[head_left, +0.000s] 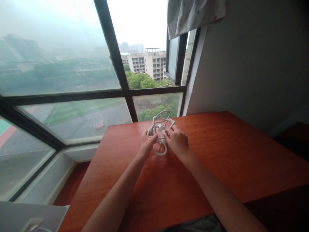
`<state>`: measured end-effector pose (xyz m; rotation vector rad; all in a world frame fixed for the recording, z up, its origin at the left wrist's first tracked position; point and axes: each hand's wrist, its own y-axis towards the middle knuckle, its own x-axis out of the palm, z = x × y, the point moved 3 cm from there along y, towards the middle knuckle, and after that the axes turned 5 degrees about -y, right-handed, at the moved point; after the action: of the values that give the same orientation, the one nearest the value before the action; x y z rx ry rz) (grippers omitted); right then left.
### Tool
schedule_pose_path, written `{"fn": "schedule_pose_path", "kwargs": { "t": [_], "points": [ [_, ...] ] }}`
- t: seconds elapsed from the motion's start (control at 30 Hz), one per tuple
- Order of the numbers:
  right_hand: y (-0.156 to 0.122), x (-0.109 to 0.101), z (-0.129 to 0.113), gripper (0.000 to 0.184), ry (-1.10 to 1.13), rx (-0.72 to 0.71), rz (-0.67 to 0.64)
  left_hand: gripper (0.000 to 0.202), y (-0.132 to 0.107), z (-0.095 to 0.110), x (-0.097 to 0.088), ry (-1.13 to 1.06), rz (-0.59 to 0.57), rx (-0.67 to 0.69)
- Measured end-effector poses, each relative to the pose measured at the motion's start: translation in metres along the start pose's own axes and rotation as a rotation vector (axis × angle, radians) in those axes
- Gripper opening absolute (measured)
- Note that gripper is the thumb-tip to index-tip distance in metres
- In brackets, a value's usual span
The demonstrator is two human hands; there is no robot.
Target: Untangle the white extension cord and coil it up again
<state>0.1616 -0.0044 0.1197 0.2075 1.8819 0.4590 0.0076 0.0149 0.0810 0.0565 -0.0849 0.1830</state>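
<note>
A white cable (pixel 161 120) lies in a loose coil on the reddish-brown wooden table (pixel 217 154), towards its far edge by the window. My left hand (pixel 146 143) grips the left side of the coil with its fingers curled around the strands. My right hand (pixel 177 140) pinches the coil's middle from the right, fingers closed on the cable and on a small white block in it. Loops of cable stand up behind both hands and one loop hangs in front, between them.
A big window with dark frames (pixel 116 61) runs along the table's far and left sides. A grey wall (pixel 253 64) stands at the right. A cloth (pixel 193 14) hangs at the top. A white object (pixel 31 222) sits at the bottom left.
</note>
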Motion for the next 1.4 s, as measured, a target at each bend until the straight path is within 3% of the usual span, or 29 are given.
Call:
{"fn": "schedule_pose_path", "kwargs": {
  "t": [0.1,0.27,0.37,0.47,0.53,0.6,0.7,0.77,0.87,1.03,1.23,1.4],
  "points": [
    [0.001,0.002,-0.006,0.025,0.072,-0.126,-0.061,0.035,-0.005,-0.003,-0.008,-0.187,-0.016,-0.109],
    [-0.001,0.006,-0.008,0.040,0.306,-0.237,-0.033,0.036,-0.004,-0.007,-0.032,-0.137,-0.042,-0.143],
    [-0.004,0.007,-0.006,0.047,0.437,-0.213,0.020,0.036,-0.001,-0.012,-0.042,-0.100,-0.065,-0.147],
    [-0.007,0.011,0.006,0.051,0.563,-0.081,0.135,0.034,0.001,-0.018,-0.049,-0.118,-0.039,-0.175],
    [-0.008,0.019,0.018,0.043,0.578,0.016,0.187,0.033,0.002,-0.021,-0.053,-0.139,-0.008,-0.197],
    [-0.007,0.032,0.026,0.035,0.539,0.033,0.157,0.033,0.004,-0.023,-0.059,-0.096,-0.013,-0.241],
    [-0.005,0.053,0.027,0.040,0.490,-0.111,0.025,0.030,0.009,-0.024,-0.072,0.162,-0.079,-0.287],
    [-0.003,0.066,0.022,0.050,0.482,-0.206,-0.060,0.032,0.015,-0.021,-0.083,0.371,-0.086,-0.239],
    [0.001,0.080,0.013,0.059,0.448,-0.260,-0.158,0.036,0.020,-0.011,-0.098,0.637,-0.018,-0.037],
    [0.006,0.089,0.007,0.058,0.396,-0.258,-0.187,0.031,0.014,0.010,-0.098,0.927,0.001,0.369],
    [-0.002,0.084,0.021,0.056,0.433,-0.220,-0.120,0.024,0.004,0.025,-0.087,0.922,-0.010,0.498],
    [-0.009,0.082,0.043,0.040,0.384,-0.017,-0.116,0.019,-0.014,0.039,-0.067,0.813,0.004,0.562]
  ]
}}
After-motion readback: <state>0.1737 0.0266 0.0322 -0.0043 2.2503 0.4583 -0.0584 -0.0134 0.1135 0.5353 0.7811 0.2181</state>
